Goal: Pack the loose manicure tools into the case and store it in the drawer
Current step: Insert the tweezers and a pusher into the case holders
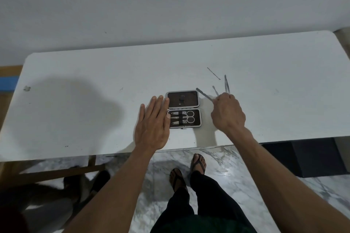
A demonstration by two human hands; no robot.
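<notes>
One white table [75,119] stands over marble floor [217,166].

Open case [183,111] flanked closely by left hand [154,125] and right hand [227,112], loose tools [214,73] beyond, bare table [75,100] leftward

Plain pale grey wall [170,5] across the whole upper half of the frame, flecked with a few small dark marks. Below it, a white surface [75,119] with rounded corners spanning the middle, scuffed and spotted, carrying a broad soft shadow [75,100] at centre left. Marbled white-and-grey floor [217,172] along the bottom, glossy, catching a bright reflection at lower centre right. Wooden frame pieces [56,173] under the surface at lower left; a strip of brown wood with a blue band [8,82] at the left edge. Dark boxy furniture [303,159] beneath the surface at right.
</notes>
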